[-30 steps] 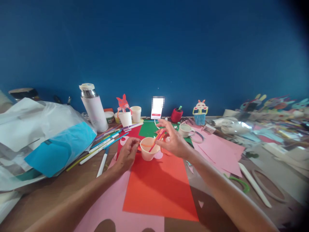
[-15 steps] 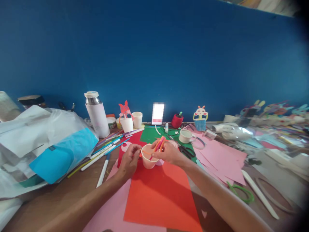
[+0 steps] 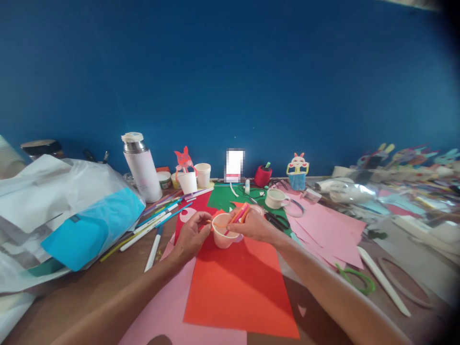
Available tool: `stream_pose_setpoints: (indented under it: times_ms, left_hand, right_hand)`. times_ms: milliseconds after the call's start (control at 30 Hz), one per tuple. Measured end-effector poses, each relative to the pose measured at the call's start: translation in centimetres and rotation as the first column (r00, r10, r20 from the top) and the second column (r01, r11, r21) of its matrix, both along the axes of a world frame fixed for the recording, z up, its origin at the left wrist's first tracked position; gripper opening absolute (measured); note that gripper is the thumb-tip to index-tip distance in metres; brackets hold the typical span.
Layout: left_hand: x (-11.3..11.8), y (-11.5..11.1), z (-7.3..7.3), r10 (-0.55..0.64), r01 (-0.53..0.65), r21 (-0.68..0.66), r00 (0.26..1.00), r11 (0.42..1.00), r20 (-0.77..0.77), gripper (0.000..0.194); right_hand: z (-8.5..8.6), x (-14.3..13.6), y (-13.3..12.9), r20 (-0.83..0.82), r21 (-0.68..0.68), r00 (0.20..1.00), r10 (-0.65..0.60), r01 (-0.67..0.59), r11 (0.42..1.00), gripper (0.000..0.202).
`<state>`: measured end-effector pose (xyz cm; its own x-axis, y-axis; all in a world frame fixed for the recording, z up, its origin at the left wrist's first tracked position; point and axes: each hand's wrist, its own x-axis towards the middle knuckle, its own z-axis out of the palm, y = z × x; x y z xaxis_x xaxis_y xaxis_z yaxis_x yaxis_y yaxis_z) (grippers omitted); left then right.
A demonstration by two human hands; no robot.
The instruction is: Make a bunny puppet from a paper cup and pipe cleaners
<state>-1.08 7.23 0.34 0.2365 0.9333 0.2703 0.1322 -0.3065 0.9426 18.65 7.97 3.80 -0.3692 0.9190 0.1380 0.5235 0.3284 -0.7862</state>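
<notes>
1. Dark blue flat wall (image 3: 230, 86): backdrop, well apart from the work.
2. Brown counter (image 3: 68, 299): crowded w/ craft bits; elbow room tight, so a wide arm sweep could knock stuff.
3. Crinkly white plastic bag (image 3: 82, 179), blue sheet in/on it: far L side, apart from hands.
4. Orange-red rectangular paper sheet (image 3: 240, 292): below/in front of the cup; could slide or crease if a wrist drags on it.
5. R hand (image 3: 253, 226): grip clamped on the slim pink-and-orange stick, over cup's R side.
6. L hand (image 3: 192, 235): fingertips together, looks like on the thin orange strip's end; can't tell if they also touch the cup.
7. Cream open-topped paper cup (image 3: 222, 241): btwn the hands, mouth up; base resting or lifted, can't tell. Light, so prob. tips or dents if pushed hard from one side.
8. Black-handled scissors (image 3: 278, 220): just beyond R forearm; a backward nudge might shift them.
9. Slim pink-and-orange stick (image 3: 243, 212): tilted, lower end at cup mouth; a slip might mark or poke the wall of the cup.
10. Thin orange strip (image 3: 220, 225): runs from L fingers across cup mouth; too much pull could bend or tear it.
</notes>
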Motion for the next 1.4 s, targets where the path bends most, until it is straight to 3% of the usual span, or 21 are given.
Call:
stream_pose_setpoints:
  times_ms: [200,367,533,733,967,1233,1400]
  left_hand:
    - [-0.2,-0.1,0.8,-0.057,0.056,-0.025,0.997,0.998,-0.057,0.012]
    - [-0.1,-0.3,1.2,-0.038,0.035,-0.040,0.997,0.999,-0.063,0.012]
    - [-0.1,-0.4,1.2,-0.050,0.047,-0.068,0.997,0.997,-0.051,0.012]
    - [-0.1,-0.5,1.4,-0.059,0.053,-0.102,0.997,0.993,-0.051,0.016]
    - [0.0,-0.7,1.3,-0.044,0.040,-0.073,0.997,0.997,-0.062,0.019]
    - [-0.1,-0.7,1.1,-0.019,0.006,-0.092,0.991,0.996,-0.134,0.020]
    - [-0.2,-0.4,1.0,-0.021,0.016,-0.068,0.997,0.998,-0.073,0.017]
  right_hand:
    - [0.3,-0.5,-0.4,0.015,0.016,1.000,-0.011,0.011,1.000,0.014]
    - [0.9,-0.8,-1.0,0.059,0.019,0.988,0.141,-0.142,0.990,0.017]
    - [-0.1,-1.0,-0.8,-0.075,-0.063,0.993,0.092,-0.096,0.993,0.016]
    - [-1.8,-1.7,-0.3,-0.235,-0.050,0.972,0.019,-0.031,0.998,0.013]
    - [-1.1,-2.0,-0.6,-0.237,-0.085,0.971,-0.025,0.005,0.996,0.011]
    - [-1.1,-2.0,-0.7,-0.196,-0.034,0.980,0.021,-0.028,0.999,0.010]
    - [-1.0,-1.8,-0.7,-0.181,-0.085,0.983,0.024,-0.040,0.996,0.010]
